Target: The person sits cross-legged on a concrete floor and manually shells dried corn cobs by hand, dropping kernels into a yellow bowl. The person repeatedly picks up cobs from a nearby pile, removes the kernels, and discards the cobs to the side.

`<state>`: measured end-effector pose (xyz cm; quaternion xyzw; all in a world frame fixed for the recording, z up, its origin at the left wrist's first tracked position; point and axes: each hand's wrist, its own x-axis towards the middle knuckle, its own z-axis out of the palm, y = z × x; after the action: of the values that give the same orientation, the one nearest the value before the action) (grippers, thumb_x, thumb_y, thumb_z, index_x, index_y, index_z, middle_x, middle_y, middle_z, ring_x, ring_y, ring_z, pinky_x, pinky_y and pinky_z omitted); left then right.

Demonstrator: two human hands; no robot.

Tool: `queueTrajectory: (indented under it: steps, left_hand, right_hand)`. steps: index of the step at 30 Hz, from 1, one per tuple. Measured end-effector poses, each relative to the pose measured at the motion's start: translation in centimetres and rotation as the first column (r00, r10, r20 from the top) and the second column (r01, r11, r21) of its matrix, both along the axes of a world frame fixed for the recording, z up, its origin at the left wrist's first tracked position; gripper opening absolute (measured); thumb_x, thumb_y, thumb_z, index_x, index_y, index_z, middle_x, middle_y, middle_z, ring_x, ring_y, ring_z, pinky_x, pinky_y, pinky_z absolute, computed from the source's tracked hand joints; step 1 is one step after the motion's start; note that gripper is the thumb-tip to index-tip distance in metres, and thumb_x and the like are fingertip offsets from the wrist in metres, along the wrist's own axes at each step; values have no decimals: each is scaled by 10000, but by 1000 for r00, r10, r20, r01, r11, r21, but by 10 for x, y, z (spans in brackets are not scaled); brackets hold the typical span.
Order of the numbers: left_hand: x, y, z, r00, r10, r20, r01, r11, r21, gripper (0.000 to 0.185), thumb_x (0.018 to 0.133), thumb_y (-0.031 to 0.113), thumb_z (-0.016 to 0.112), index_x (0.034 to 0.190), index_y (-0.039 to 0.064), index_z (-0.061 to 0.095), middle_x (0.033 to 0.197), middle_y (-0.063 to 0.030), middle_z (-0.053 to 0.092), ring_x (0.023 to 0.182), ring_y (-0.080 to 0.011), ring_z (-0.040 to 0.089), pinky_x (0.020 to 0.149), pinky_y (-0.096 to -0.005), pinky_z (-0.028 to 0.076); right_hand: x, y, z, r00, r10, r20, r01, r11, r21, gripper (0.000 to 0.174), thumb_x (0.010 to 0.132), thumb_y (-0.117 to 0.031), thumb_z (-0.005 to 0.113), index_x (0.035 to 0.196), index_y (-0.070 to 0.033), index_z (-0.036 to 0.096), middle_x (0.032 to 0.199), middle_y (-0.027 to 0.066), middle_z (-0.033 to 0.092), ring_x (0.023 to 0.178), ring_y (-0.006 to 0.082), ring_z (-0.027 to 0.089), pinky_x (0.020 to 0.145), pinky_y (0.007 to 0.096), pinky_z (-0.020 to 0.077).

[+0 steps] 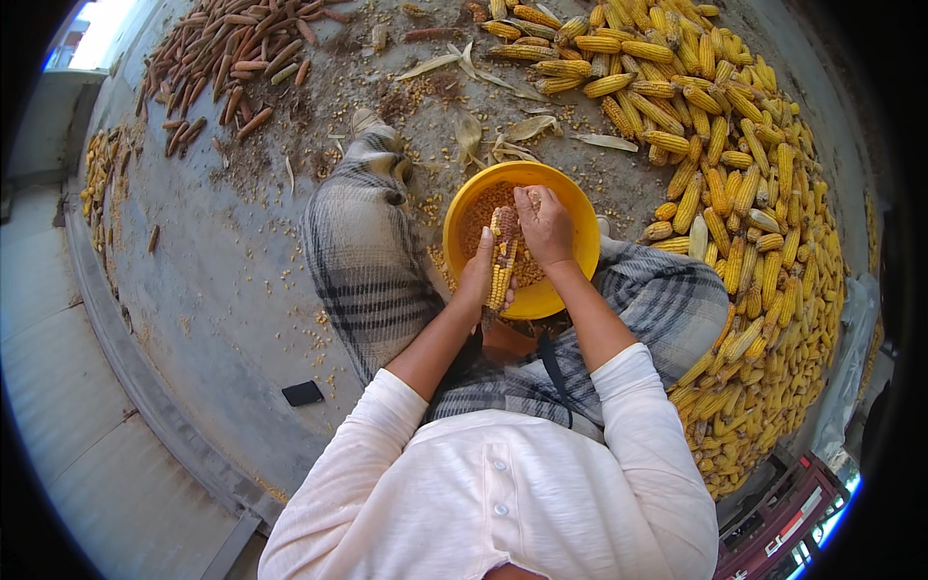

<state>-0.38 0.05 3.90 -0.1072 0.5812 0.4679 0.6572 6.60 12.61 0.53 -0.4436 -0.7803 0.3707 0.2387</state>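
Observation:
My left hand (478, 270) grips a partly shelled corn cob (502, 264), held at a slant over a yellow bucket (591, 217). Rows of yellow kernels remain on its lower part, while bare reddish cob shows near the top. My right hand (545, 226) is at the cob's upper end with its fingers curled; whether they hold anything is hidden. Loose kernels (478, 210) lie inside the bucket, which stands between my plaid-covered legs.
A large heap of yellow corn ears (754, 217) spreads along the right. Stripped reddish cobs (232, 51) are piled at the upper left. Dry husks (533, 129) and scattered kernels litter the concrete floor (210, 319). A black phone-like object (303, 394) lies left of me.

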Motion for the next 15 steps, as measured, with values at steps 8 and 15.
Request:
queueTrajectory:
  steps: [8,15]
  left_hand:
    - [-7,-2,-1,997,62,-38,-57,991,123,351,841,443,631,863,100,562,624,-42,555,494,-149,556,464,-264,470]
    - [-6,3,-9,954,283,98,-300,911,284,443,895,525,516,926,87,566,831,-58,584,755,-145,586,687,-304,506]
  right_hand:
    - [18,-3,29,979,-127,-161,7,808,-589,403,893,-385,592,910,17,603,730,69,606,580,133,581,560,289,469]
    - [39,-63,58,981,83,-176,-188,644,-742,331,860,-314,653,971,-10,587,756,4,578,616,47,514,521,202,426]
